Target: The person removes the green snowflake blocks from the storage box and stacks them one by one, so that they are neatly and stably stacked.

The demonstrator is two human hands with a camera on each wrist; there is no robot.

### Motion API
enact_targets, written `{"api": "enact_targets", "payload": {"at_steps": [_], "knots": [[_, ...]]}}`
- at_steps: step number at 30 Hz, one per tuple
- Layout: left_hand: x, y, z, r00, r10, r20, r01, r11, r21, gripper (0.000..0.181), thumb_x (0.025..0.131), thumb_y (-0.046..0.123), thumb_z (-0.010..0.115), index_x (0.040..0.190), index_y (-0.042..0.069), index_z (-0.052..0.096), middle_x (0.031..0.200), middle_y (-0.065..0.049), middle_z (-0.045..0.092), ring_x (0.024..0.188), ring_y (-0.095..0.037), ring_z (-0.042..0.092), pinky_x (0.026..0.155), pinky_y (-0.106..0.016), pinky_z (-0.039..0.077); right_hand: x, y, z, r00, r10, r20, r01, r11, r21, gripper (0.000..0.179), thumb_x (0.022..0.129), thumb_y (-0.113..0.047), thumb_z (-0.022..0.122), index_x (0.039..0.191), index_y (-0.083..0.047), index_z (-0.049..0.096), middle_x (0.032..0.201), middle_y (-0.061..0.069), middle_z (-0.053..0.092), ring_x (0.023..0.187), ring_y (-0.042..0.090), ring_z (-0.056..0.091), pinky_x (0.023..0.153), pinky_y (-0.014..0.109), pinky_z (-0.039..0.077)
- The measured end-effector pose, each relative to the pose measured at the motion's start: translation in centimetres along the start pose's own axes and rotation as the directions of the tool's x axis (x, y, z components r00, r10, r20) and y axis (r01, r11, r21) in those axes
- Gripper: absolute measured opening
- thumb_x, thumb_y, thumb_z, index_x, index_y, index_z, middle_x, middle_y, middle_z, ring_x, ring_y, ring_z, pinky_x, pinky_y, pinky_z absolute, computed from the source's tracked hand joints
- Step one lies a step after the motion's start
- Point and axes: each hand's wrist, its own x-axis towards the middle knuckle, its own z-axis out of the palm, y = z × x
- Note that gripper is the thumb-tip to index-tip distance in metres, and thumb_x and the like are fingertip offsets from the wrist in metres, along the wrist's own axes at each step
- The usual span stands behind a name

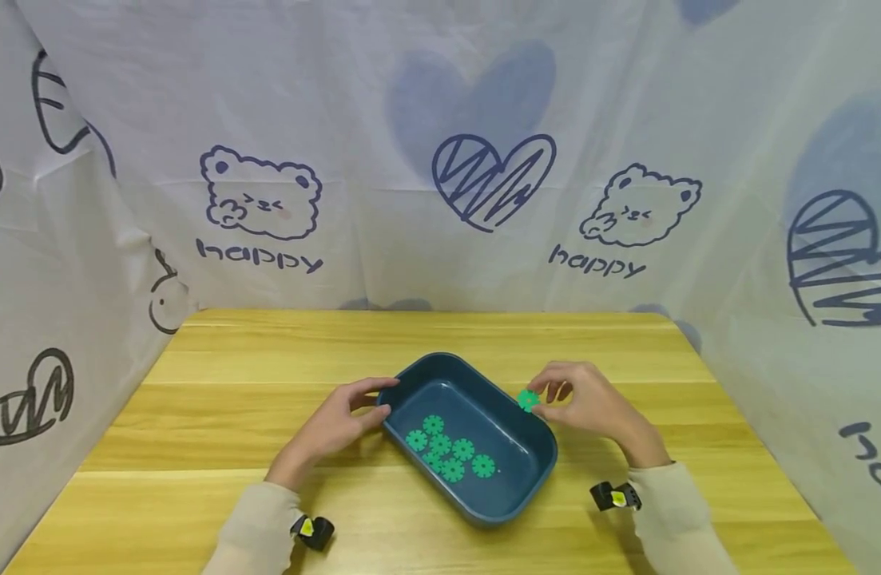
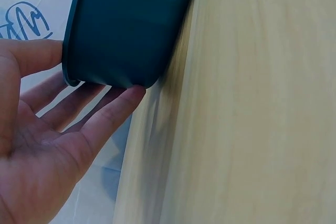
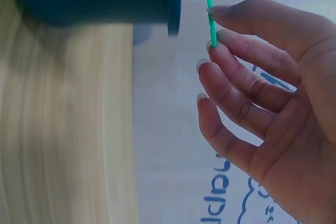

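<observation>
Holds the left end of the dark blue bin (image 1: pixel 476 411) in the left hand (image 1: pixel 335 427), with thumb and fingers parted against rim and outer wall. Pinches a notched green disc (image 1: pixel 529 401) edge-on between thumb and fingertips of the right hand (image 1: pixel 587 403), with the other fingers loosely bent, just outside the bin's far right rim, apart from it. Shows more green discs (image 1: pixel 483 465) inside, clustered on the floor near the closer side, partly overlapping. Rests the bin on the wooden desk (image 1: pixel 303 343).
</observation>
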Motion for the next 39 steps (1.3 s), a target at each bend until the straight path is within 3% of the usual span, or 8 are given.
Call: {"api": "enact_targets", "payload": {"at_steps": [5,14,19,39], "knots": [[0.0,-0.1,0.0,1.0,0.004,0.005,-0.004,1.0,-0.007,0.045,0.102,0.017,0.064,0.146,0.011,0.057,0.154,-0.017,0.053,0.137,-0.044,0.056,0.115,-0.057,0.045,-0.5,1.3,-0.6,0.999,0.027,-0.038,-0.028,1.0,-0.003,0.021,0.08,-0.008,0.087,0.098,-0.012,0.078,0.091,-0.003,0.075,0.076,0.008,0.063,0.069,0.026,0.058],[0.0,0.0,0.0,1.0,0.003,0.002,-0.003,1.0,0.002,0.045,0.103,0.018,0.064,0.147,0.011,0.057,0.154,-0.017,0.054,0.137,-0.044,0.055,0.115,-0.058,0.044,-1.3,3.5,-1.1,0.993,0.11,-0.036,-0.11,0.994,-0.017,0.019,0.081,-0.009,0.087,0.098,-0.008,0.079,0.091,0.003,0.076,0.076,0.01,0.063,0.068,0.024,0.057],[0.0,-0.1,0.1,1.0,0.007,-0.004,-0.007,1.0,0.009,0.044,0.103,0.017,0.063,0.146,0.01,0.057,0.153,-0.017,0.054,0.137,-0.045,0.055,0.115,-0.058,0.044,-1.3,4.3,-1.0,0.99,0.144,0.002,-0.143,0.989,-0.031,0.019,0.083,-0.009,0.084,0.1,-0.004,0.078,0.092,0.008,0.076,0.076,0.009,0.062,0.066,0.021,0.055],[0.0,0.0,0.1,1.0,0.0,-0.008,0.0,1.0,0.009,0.044,0.103,0.016,0.063,0.146,0.01,0.057,0.153,-0.018,0.054,0.138,-0.043,0.055,0.111,-0.055,0.048,-1.9,8.4,0.3,0.96,0.268,0.075,-0.267,0.963,-0.024,0.019,0.082,-0.011,0.084,0.099,-0.004,0.079,0.086,0.003,0.074,0.073,0.01,0.062,0.063,0.022,0.052]]}}
